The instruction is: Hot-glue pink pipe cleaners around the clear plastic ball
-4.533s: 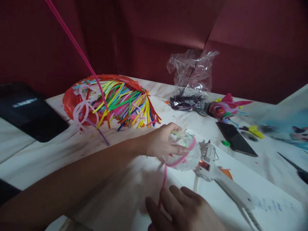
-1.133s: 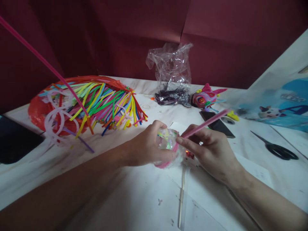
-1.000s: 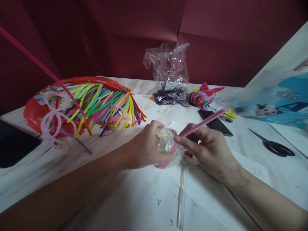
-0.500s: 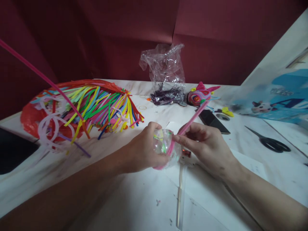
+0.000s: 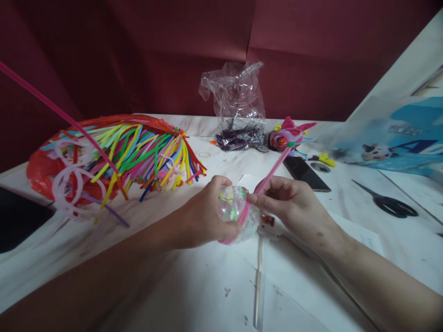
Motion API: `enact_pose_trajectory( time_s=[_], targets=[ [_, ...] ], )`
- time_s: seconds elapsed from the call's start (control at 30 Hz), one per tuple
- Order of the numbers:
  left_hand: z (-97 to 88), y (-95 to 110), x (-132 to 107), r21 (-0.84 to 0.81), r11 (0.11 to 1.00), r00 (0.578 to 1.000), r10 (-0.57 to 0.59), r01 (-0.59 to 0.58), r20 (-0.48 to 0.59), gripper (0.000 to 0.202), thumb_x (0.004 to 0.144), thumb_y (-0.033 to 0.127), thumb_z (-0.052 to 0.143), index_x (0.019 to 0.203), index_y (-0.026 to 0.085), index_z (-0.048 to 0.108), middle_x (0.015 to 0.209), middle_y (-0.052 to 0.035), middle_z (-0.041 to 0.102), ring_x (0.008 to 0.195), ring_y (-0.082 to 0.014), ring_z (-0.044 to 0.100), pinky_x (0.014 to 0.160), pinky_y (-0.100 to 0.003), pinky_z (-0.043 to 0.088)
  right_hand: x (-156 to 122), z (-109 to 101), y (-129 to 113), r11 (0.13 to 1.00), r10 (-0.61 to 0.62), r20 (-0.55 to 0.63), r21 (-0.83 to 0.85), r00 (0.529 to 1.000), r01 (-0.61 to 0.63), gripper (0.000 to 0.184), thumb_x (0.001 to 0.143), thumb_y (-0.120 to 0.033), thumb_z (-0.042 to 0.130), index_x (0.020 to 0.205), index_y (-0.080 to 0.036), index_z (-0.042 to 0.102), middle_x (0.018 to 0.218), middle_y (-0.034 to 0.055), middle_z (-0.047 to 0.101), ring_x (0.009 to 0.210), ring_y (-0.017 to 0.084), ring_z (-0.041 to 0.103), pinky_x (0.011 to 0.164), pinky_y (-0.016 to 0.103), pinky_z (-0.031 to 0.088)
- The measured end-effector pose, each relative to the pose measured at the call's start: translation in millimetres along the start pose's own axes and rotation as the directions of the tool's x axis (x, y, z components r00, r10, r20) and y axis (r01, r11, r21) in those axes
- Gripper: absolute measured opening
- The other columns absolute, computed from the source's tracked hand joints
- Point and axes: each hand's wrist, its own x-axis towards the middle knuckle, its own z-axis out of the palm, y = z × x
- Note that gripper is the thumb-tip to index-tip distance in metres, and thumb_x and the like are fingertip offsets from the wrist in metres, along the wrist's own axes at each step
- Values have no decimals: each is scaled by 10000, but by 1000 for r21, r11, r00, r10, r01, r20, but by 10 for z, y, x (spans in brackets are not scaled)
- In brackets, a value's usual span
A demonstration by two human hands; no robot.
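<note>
My left hand (image 5: pixel 211 214) is closed round a clear plastic ball (image 5: pixel 228 210) with yellow and green bits showing on it. A pink pipe cleaner (image 5: pixel 273 171) wraps the ball's right side, and its free end slants up to the right. My right hand (image 5: pixel 290 203) pinches that pipe cleaner between thumb and forefinger, close against the ball. Just below the right hand, partly hidden, a small white device (image 5: pixel 268 226) with a red-orange light lies on the table; it looks like a glue gun, with a clear stick-like strip (image 5: pixel 259 286) running toward me.
A red bag (image 5: pixel 38 170) of many-coloured pipe cleaners (image 5: pixel 138 152) lies at left. Behind stand a clear bag (image 5: pixel 238 97) with dark strands and a pink decorated ball (image 5: pixel 285 138). Phone (image 5: pixel 306 175), black scissors (image 5: pixel 394 205) and blue packaging (image 5: pixel 408 138) are at right.
Both hands keep their grip on the ball and pipe cleaner. The right hand has shifted very slightly left, and the pipe cleaner's free end leans a little lower.
</note>
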Motion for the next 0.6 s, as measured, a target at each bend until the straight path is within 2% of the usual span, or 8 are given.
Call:
enact_pose_trajectory(
  time_s=[0.17,0.33,0.6],
  targets=[
    [-15,15,-14,-6,1000,1000,0,0,12,650,639,230,673,1171,176,303,667,78,419,553,-90,400,477,-214,339,-13,-18,20,1000,10,5,30,1000,-10,390,703,-395,764,655,-133,478,553,-20,457,425,84,412,378,178,360],
    [-17,7,-9,-5,1000,1000,-6,6,20,668,634,222,678,1180,182,294,763,46,468,608,-102,440,512,-226,362,38,-16,52,999,19,10,36,1000,-20,417,692,-423,783,675,-134,483,557,-20,465,416,82,413,371,174,358],
    [-69,-13,-16,-58,998,998,-6,9,55,652,621,169,675,1145,209,289,769,58,450,622,-104,458,512,-217,364,-5,-22,8,999,32,-12,20,999,-31,482,651,-488,817,718,-134,498,580,-9,492,427,97,440,386,190,379]
  ],
)
